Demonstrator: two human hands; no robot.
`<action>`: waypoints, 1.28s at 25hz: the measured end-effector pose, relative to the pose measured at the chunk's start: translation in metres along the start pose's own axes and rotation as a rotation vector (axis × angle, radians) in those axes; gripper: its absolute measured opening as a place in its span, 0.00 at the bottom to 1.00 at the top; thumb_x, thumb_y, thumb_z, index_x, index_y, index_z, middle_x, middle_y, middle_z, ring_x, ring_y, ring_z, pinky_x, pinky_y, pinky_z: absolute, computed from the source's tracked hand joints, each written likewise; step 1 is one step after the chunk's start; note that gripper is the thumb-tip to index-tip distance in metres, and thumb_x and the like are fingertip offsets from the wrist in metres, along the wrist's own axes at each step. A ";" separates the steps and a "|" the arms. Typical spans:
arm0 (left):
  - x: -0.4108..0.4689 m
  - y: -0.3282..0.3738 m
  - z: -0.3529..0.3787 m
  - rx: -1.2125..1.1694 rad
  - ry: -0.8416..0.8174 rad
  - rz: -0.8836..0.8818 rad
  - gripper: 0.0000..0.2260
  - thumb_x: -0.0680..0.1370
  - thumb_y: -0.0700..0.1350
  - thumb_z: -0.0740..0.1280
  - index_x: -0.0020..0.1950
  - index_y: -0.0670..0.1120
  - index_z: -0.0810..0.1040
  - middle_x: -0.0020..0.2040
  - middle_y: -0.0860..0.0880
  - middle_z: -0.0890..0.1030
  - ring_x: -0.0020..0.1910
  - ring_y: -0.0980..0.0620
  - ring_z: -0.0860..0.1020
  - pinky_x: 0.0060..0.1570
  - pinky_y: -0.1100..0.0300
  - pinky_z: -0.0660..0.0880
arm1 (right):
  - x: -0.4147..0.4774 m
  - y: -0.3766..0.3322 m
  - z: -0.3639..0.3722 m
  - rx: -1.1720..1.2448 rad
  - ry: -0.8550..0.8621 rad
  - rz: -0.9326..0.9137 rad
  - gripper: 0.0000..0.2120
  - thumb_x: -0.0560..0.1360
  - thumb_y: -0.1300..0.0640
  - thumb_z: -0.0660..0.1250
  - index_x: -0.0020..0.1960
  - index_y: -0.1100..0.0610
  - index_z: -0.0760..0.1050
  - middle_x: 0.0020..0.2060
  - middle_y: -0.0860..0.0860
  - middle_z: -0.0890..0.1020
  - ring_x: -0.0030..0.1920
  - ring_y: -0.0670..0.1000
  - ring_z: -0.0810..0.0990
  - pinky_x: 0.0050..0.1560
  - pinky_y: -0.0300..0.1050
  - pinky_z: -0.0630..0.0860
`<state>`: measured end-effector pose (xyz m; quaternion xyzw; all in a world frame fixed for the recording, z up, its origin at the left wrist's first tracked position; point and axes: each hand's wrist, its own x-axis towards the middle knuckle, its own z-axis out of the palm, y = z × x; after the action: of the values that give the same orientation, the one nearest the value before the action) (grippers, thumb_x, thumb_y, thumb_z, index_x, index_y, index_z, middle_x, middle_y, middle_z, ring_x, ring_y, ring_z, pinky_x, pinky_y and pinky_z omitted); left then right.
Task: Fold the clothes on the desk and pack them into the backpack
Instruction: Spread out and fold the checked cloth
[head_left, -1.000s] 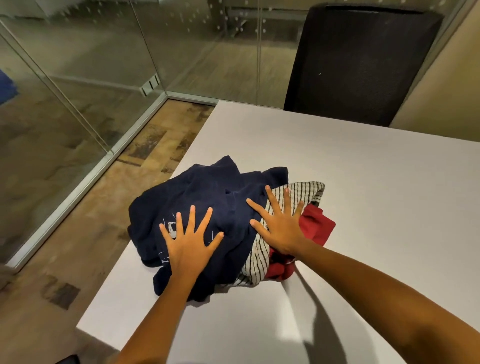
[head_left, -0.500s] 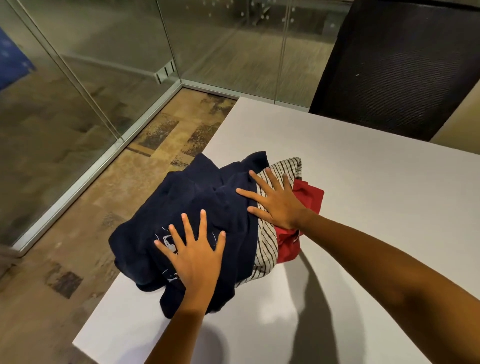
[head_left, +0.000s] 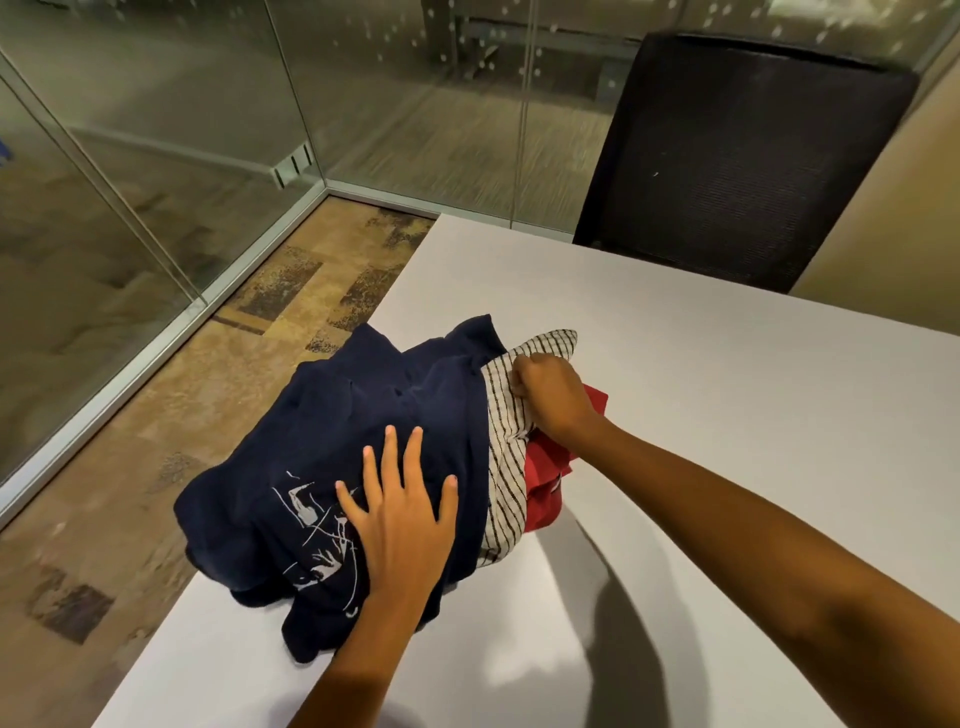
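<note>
Navy printed T-shirt (head_left: 374, 415) tops a crumpled heap over a striped garment (head_left: 506, 467) and a red garment (head_left: 545, 499), near the left edge of the white surface (head_left: 727, 441). The left hand (head_left: 402, 519) presses flat on it; the right hand (head_left: 550, 395), fingers curled, bunches striped cloth. Step: separating one piece. Next, likely: draw it free, spread it flat. No backpack in view.

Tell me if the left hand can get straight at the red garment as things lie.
Probably not directly. The left hand lies flat on the navy garment, and the striped garment lies between it and the red garment, which pokes out from under it.
</note>
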<state>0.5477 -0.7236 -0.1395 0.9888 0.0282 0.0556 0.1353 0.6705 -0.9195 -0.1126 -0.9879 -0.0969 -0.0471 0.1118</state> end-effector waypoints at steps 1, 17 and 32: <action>0.001 -0.001 0.000 0.012 -0.008 0.004 0.29 0.77 0.61 0.52 0.75 0.49 0.63 0.75 0.43 0.64 0.72 0.38 0.65 0.65 0.31 0.60 | -0.003 -0.002 -0.008 -0.008 0.033 0.021 0.07 0.76 0.67 0.62 0.51 0.64 0.76 0.46 0.60 0.81 0.46 0.59 0.79 0.47 0.51 0.76; -0.011 0.002 -0.010 -0.093 0.004 0.072 0.30 0.76 0.62 0.50 0.73 0.48 0.67 0.72 0.40 0.68 0.69 0.38 0.69 0.66 0.31 0.57 | -0.158 0.006 -0.141 0.040 0.553 0.388 0.10 0.75 0.69 0.64 0.56 0.63 0.73 0.47 0.60 0.76 0.46 0.52 0.66 0.42 0.43 0.63; -0.106 0.100 0.012 -0.384 -0.133 0.293 0.20 0.80 0.44 0.62 0.71 0.41 0.68 0.76 0.44 0.63 0.76 0.46 0.58 0.75 0.47 0.47 | -0.370 0.097 -0.088 0.139 0.295 0.846 0.06 0.78 0.61 0.55 0.51 0.61 0.69 0.41 0.57 0.72 0.44 0.58 0.70 0.36 0.46 0.67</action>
<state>0.4476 -0.8311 -0.1351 0.9401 -0.1356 0.0140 0.3126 0.3220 -1.1000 -0.0899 -0.9135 0.3295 -0.1311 0.1997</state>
